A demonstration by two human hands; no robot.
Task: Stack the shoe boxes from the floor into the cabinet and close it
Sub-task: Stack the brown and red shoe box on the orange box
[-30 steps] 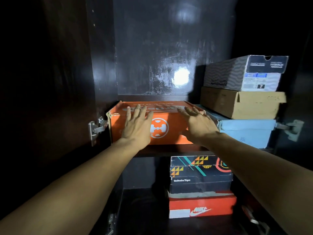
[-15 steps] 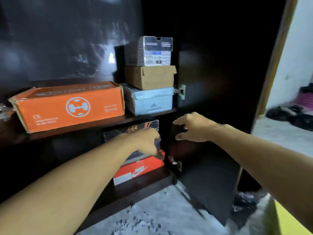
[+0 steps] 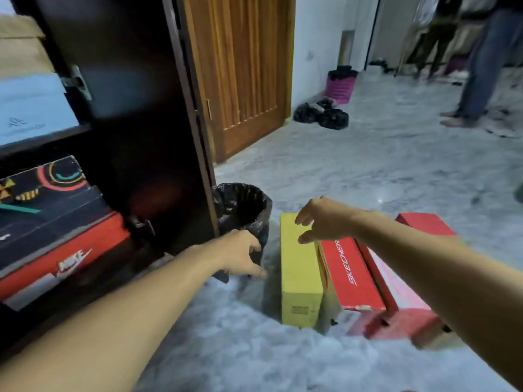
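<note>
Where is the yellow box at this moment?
In the head view the yellow box stands on the floor, right of the black bin, against the red Skechers box. The right hand hovers over its far end.

A: What do I log for the body on my feed?

B: I see two forearms, both bare to the frame edge. Left hand [image 3: 240,254] and right hand [image 3: 325,220]: no sleeves, gloves, rings or watch visible.

Both hands [image 3: 325,220] left cabinet, reaching toward yellow box [image 3: 300,278].
</note>
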